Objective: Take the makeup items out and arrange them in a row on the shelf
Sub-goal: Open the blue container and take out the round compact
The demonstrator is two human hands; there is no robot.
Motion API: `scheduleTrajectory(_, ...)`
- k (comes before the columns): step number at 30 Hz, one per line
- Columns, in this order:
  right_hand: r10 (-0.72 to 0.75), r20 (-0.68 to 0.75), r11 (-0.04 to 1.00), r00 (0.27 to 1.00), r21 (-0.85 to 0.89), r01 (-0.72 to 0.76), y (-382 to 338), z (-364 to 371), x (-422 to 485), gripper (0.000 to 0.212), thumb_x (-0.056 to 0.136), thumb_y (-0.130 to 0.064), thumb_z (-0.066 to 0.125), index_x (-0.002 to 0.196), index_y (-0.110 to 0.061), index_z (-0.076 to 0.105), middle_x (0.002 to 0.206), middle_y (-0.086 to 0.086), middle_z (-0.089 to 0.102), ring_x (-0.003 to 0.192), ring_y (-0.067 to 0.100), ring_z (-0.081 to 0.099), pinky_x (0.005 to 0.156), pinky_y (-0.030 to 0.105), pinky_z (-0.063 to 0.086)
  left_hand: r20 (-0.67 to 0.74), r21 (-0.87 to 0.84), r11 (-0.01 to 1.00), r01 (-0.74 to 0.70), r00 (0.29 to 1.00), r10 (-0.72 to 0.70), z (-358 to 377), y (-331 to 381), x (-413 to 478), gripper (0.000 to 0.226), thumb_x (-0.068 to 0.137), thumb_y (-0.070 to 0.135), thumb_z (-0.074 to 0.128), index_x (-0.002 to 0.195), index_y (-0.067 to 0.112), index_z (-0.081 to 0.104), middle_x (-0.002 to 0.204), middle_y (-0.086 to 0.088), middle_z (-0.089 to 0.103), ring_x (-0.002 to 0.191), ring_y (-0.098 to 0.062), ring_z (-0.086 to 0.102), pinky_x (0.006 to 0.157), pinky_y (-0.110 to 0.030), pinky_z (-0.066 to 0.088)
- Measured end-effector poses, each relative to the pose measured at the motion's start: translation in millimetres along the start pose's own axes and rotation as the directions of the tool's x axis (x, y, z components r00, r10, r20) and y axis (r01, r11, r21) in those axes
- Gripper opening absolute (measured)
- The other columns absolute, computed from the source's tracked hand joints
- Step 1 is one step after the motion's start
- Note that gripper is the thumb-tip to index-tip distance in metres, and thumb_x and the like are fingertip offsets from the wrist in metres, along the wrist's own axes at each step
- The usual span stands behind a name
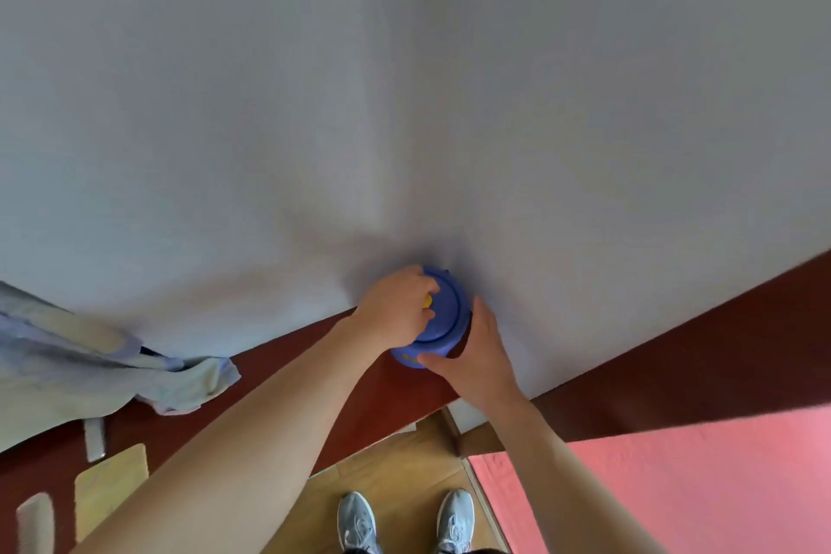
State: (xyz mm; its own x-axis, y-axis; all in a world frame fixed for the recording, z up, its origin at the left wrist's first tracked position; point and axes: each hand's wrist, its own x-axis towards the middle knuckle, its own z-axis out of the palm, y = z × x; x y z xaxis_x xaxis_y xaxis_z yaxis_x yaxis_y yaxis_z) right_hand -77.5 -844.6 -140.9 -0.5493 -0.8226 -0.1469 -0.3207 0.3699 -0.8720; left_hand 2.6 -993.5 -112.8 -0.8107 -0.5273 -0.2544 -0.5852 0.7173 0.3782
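A round blue tub [445, 306] stands on the dark red-brown shelf [674, 355], pushed back against the pale wall [404, 81], about mid-scene. It looks like moulded plastic: smooth, slightly glossy, with a domed lid ringed by a raised rim. A small yellow piece [426, 300] on the lid shows between the fingers, and I cannot tell if it is a knob or a catch. No makeup items are visible; they are presumably inside.

The left grip [395, 301] sits on top of the lid, fingers curled down around the yellow piece. The right grip [472, 351] wraps the tub's near right side, thumb pressed on the near wall and fingers round the flank, steadying it.

The tub should be light and stiff, but the slick plastic could turn or skid on the polished shelf if the lid is stiff. Holding the body low, as the right grip does, while lifting at the lid's rim or the yellow piece seems the sound hold. Loose contents may rattle or spill if it tips.

To the left, a soft, crumpled pale blue and cream cloth [112, 355] lies draped over the shelf. Nearer are a small white bar [94, 439] and a flat pale yellow board [110, 490], both blurred. Below are a wooden floor [404, 459], grey shoes [359, 522] and a textured pink mat [697, 486] on the right.
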Motion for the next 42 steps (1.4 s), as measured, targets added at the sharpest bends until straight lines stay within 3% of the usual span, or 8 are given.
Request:
scheduleTrajectory(4, 0.057, 0.005, 0.998, 0.998, 0.01, -0.057, 12, 7, 12, 0.09, 0.067, -0.035, 0.088, 0.141, -0.028, 0.036, 0.135, -0.015, 0.046, 0.121, 0.004, 0.049, 0.101, 0.033, 0.046, -0.028, 0.024, 0.999, -0.036, 0.999, 0.036, 9, -8, 13, 0.013, 0.094, 0.017, 0.057, 0.105, 0.016, 0.065, 0.104, 0.001, 0.051, 0.09, -0.024, 0.057, 0.071, -0.03, 0.038)
scheduleTrajectory(8, 0.068, -0.005, 0.998, 0.998, 0.016, -0.068, 20, 12, 18, 0.085, 0.071, -0.024, 0.087, 0.134, -0.04, 0.032, 0.123, -0.032, 0.041, 0.109, -0.015, 0.046, 0.088, 0.004, 0.038, -0.064, -0.011, 0.997, -0.073, 0.995, 0.072, 14, -12, 16, 0.014, 0.093, 0.015, 0.056, 0.102, 0.013, 0.067, 0.105, -0.002, 0.058, 0.084, -0.021, 0.055, 0.071, -0.031, 0.042)
scheduleTrajectory(10, 0.072, -0.017, 0.997, 0.997, 0.023, -0.072, 24, 15, 19, 0.085, 0.071, -0.026, 0.088, 0.136, -0.037, 0.035, 0.128, -0.028, 0.043, 0.112, -0.02, 0.042, 0.087, 0.001, 0.035, -0.076, -0.021, 0.996, -0.085, 0.994, 0.083, 14, -12, 15, 0.011, 0.092, 0.014, 0.055, 0.094, 0.011, 0.066, 0.097, 0.0, 0.055, 0.083, -0.021, 0.054, 0.069, -0.029, 0.038)
scheduleTrajectory(16, 0.08, -0.013, 0.997, 0.997, 0.012, -0.08, 31, 18, 22, 0.105, 0.064, -0.039, 0.089, 0.15, -0.029, 0.028, 0.148, -0.013, 0.037, 0.132, 0.007, 0.042, 0.107, 0.035, 0.043, -0.098, -0.056, 0.994, -0.094, 0.991, 0.088, 12, -12, 14, 0.014, 0.092, 0.011, 0.052, 0.081, 0.018, 0.058, 0.089, 0.0, 0.05, 0.084, -0.026, 0.056, 0.067, -0.027, 0.032)
scheduleTrajectory(20, 0.055, -0.017, 0.998, 0.998, 0.017, -0.055, 33, 16, 23, 0.101, 0.065, -0.035, 0.089, 0.148, -0.032, 0.03, 0.142, -0.018, 0.037, 0.131, 0.007, 0.043, 0.106, 0.032, 0.043, -0.163, -0.087, 0.993, -0.084, 0.984, 0.069, 1, -14, 12, 0.024, 0.094, 0.013, 0.053, 0.113, 0.012, 0.069, 0.11, -0.006, 0.061, 0.093, -0.025, 0.058, 0.077, -0.034, 0.045)
scheduleTrajectory(25, 0.035, -0.014, 0.999, 0.999, -0.019, -0.036, 35, 14, 26, 0.097, 0.064, -0.04, 0.088, 0.145, -0.029, 0.035, 0.141, -0.013, 0.043, 0.127, 0.001, 0.041, 0.105, 0.032, 0.044, -0.332, -0.185, 0.979, -0.081, 0.943, 0.015, -22, -31, -15, 0.013, 0.087, 0.008, 0.059, 0.092, 0.01, 0.071, 0.089, -0.004, 0.061, 0.075, -0.024, 0.057, 0.07, -0.04, 0.048)
scheduleTrajectory(35, 0.02, 0.019, 0.998, 1.0, -0.058, -0.018, 34, 16, 28, 0.1, 0.068, -0.031, 0.089, 0.148, -0.025, 0.03, 0.143, -0.006, 0.034, 0.129, 0.006, 0.042, 0.102, 0.024, 0.037, -0.271, -0.125, 0.962, 0.245, 0.924, -0.27, 26, -103, -74, 0.011, 0.077, 0.007, 0.057, 0.073, 0.007, 0.067, 0.075, -0.009, 0.058, 0.066, -0.029, 0.054, 0.061, -0.043, 0.046)
scheduleTrajectory(42, 0.029, 0.027, 0.996, 0.999, -0.079, -0.026, 35, 18, 27, 0.103, 0.07, -0.034, 0.088, 0.151, -0.023, 0.026, 0.148, -0.003, 0.032, 0.133, 0.012, 0.042, 0.103, 0.023, 0.036, -0.179, -0.165, 0.921, 0.354, 0.907, -0.38, 72, -115, -58, 0.017, 0.079, 0.002, 0.054, 0.064, 0.009, 0.055, 0.075, -0.006, 0.049, 0.067, -0.028, 0.051, 0.062, -0.031, 0.031)
